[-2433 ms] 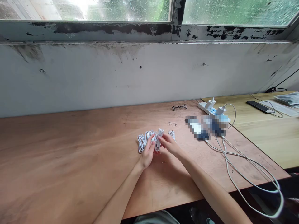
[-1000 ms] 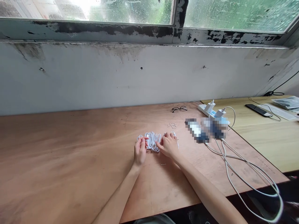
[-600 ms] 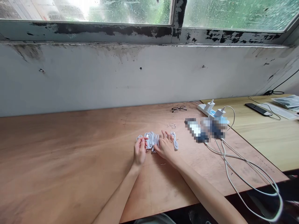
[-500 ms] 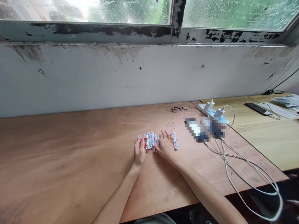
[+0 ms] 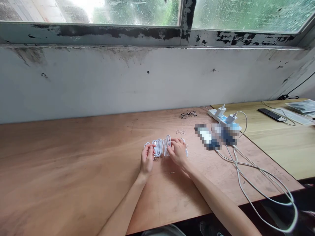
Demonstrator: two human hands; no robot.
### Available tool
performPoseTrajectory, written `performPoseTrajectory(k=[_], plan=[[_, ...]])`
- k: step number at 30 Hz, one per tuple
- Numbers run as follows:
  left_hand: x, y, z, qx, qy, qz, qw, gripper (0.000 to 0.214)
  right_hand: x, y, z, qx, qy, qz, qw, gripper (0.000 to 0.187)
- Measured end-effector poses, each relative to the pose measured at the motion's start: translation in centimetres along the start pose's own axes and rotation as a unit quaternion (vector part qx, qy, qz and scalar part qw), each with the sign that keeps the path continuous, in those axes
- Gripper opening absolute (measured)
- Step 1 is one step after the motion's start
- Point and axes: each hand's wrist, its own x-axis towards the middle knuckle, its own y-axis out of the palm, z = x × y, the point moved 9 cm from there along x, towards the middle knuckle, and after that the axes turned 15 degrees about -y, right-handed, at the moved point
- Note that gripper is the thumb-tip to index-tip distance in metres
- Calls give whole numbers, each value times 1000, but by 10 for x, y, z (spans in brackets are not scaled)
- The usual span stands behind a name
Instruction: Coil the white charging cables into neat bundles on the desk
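Through my feed, the left hand (image 5: 147, 159) pinches one end of the coiled white cable (image 5: 160, 147), fingers clenched on the loops, while the right hand (image 5: 178, 151) grips the other end, fingers bent over it. The coil sits on the plywood table (image 5: 73, 170) between both hands. Beyond it lie small wire scraps (image 5: 180, 132) and eyeglasses (image 5: 188, 114). Pixelated objects (image 5: 216, 137) stand between my hands and the power strip (image 5: 216, 115), whose long charging cable (image 5: 256, 183) loops over the table edge. A phone (image 5: 272, 114) rests on the paler desk (image 5: 283, 157).
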Motion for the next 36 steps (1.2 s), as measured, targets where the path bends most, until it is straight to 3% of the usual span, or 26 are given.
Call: performPoseTrajectory(k=[7, 14, 17, 23, 31, 36], plan=[[-6, 9, -3, 76, 5, 16, 997, 31, 0, -8, -6, 172, 38, -61, 983, 26], [-13, 24, -3, 40, -13, 77, 996, 43, 0, 3, 17, 421, 40, -38, 906, 32], [-12, 25, -1, 12, -18, 86, 996, 42, 0, 7, 25, 449, 45, -17, 892, 34], [-12, 18, -8, 13, -1, 52, 999, 34, 0, 15, 20, 435, 52, 0, 899, 37], [-15, 27, -7, 37, -11, 87, 995, 29, -1, 19, 17, 485, 78, -5, 871, 27], [-11, 20, -2, -13, -30, 68, 997, 33, -6, 33, 12, 557, 134, 18, 820, 28]])
